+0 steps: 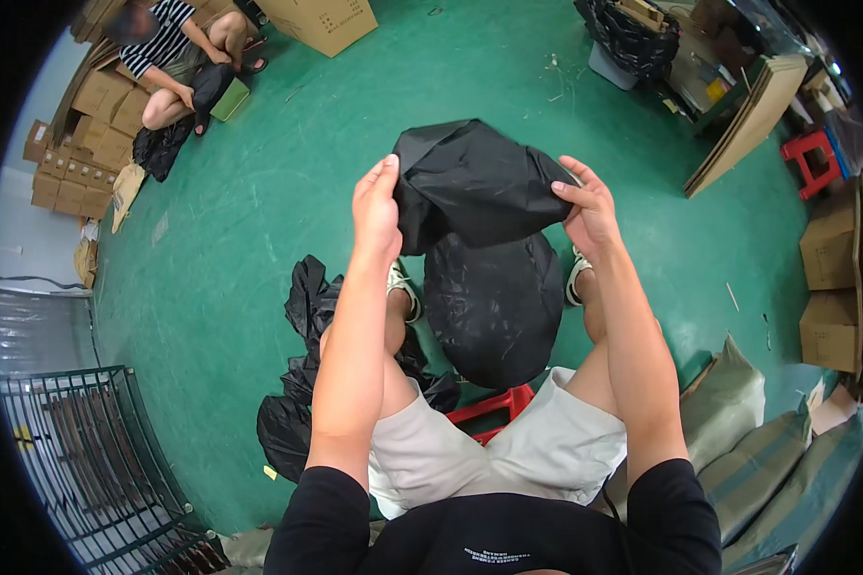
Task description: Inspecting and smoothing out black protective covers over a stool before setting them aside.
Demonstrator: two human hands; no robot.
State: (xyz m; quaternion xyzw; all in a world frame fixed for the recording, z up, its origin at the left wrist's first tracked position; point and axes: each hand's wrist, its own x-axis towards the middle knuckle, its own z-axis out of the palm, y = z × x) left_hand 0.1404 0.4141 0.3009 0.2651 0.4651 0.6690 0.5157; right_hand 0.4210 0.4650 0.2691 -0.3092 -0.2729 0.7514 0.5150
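A piece of thin black fabric [479,177], loose and puffed like a bag or cover, is stretched between my hands. My left hand [378,209] grips its left edge, the thumb on the near side. At the opposite edge, my right hand [590,206] pinches the cloth between thumb and fingers. Just below the fabric, between my feet, is a rounded black bundle [494,311] with a smooth, slightly scuffed surface; the raised fabric overlaps its far end. What lies inside either one is hidden.
Crumpled black material [292,402] lies by my left leg. Part of a red stool [494,412] shows between my thighs. Pale sacks [748,460] lean at my right, a metal rack [96,470] stands lower left. Another person [177,57] sits far left near stacked cartons [101,101].
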